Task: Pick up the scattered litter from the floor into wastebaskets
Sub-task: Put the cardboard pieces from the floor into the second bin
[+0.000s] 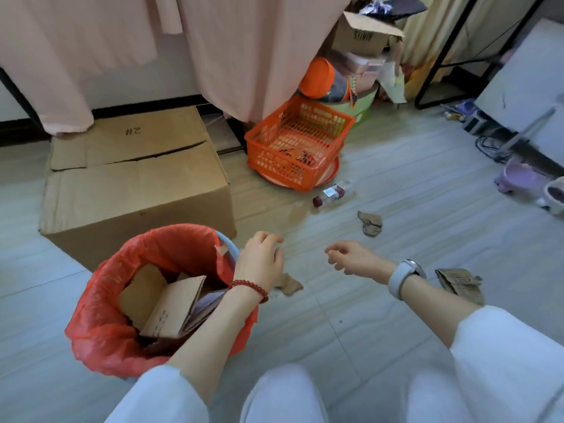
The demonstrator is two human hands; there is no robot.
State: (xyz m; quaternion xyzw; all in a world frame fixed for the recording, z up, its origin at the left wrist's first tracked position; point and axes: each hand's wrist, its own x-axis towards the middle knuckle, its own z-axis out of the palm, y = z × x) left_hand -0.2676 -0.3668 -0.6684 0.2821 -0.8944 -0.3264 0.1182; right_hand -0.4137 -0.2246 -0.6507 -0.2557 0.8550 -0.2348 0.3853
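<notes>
Down through the head camera I saw the wastebasket (227, 244), a pale blue bin lined with a red plastic bag (100, 331), standing at lower left just in front of a large cardboard box (137, 184). Folded cardboard pieces (171, 309) already sat inside the bag. My left hand (261, 259), with a red bead bracelet (250, 286) at the wrist, hung beside the bin's right rim, fingers loosely curled and holding nothing. My right hand (351, 257), a pale wristwatch (403, 277) behind it, was above the floor (335, 315), also half curled and empty. One cardboard scrap (290, 283) lay just under the left hand's edge, another (460, 285) near the right forearm, and a third (370, 222) farther out. A plastic bottle (332, 193) with a dark red cap lay on its side beside an orange basket (297, 145).
</notes>
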